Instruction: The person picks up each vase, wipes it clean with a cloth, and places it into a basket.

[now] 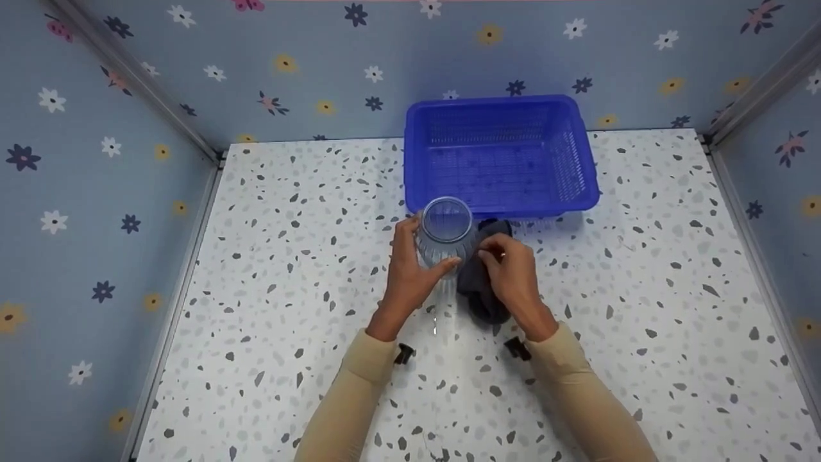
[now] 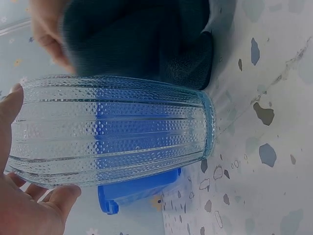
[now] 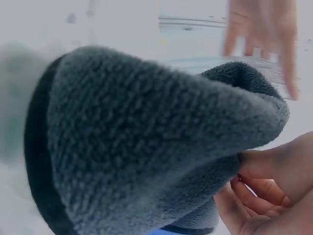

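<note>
A person stands at a speckled white desk walled in by blue flowered panels. Both forearms wear tan sleeves, and both hands meet near the middle of the desk, just on the near side of a blue plastic basket.

The left hand holds a clear ribbed glass. Its grip is clamped on the glass, with the fingers wrapped round the left side and the thumb pressed against the near side. The glass is lifted off the desk and tilted, its open mouth turned up toward the head camera. In the left wrist view the glass lies sideways across the picture, its wall covered with fine dots and long ribs, and the left hand shows at the bottom and left edge.

The right hand holds a dark grey cloth, its grip closed on it by pinching fingers. The cloth presses against the right side of the glass and hangs down toward the desk. In the right wrist view the fleecy cloth fills most of the picture, with the fingers of the right hand curled into its fold at the lower right.

The basket sits at the far side of the desk, right of centre, its near rim just beyond the glass.
</note>
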A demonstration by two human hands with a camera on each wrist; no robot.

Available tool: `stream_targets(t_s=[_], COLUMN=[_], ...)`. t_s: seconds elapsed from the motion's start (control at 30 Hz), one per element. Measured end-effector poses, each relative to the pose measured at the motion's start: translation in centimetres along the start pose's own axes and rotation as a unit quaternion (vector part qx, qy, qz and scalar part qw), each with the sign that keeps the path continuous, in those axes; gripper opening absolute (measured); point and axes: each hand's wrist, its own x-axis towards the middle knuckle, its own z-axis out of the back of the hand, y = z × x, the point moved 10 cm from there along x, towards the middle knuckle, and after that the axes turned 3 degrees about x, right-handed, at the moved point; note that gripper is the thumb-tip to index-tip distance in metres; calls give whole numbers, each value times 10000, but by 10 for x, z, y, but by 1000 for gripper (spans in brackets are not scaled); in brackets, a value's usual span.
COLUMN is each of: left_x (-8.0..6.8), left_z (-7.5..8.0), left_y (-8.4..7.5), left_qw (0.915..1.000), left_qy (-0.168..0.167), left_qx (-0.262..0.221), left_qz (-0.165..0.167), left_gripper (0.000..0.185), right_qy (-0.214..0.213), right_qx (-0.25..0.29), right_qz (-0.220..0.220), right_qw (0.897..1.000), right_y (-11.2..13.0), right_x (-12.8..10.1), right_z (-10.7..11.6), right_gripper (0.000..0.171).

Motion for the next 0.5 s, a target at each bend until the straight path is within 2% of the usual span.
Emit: stream_targets(t_s=[0.27, 0.4, 0.5], left_x=[1, 0, -1], left_z=[0, 0, 1], left_y=[-3, -3, -3], left_qw=[9996, 9986, 9983], left_qy=[-191, -400, -417], left_qx=[204, 353, 410], left_qz=[-56, -30, -13], left_gripper=[84, 86, 87], right_qy=[-344, -434, -443], right_qx=[271, 276, 314], right_qz=[524, 660, 714], right_qw=[9977, 9965, 9960], right_y=[41, 44, 41], right_x=[4, 6, 6], right_z=[22, 24, 24], right_gripper=[6, 5, 5])
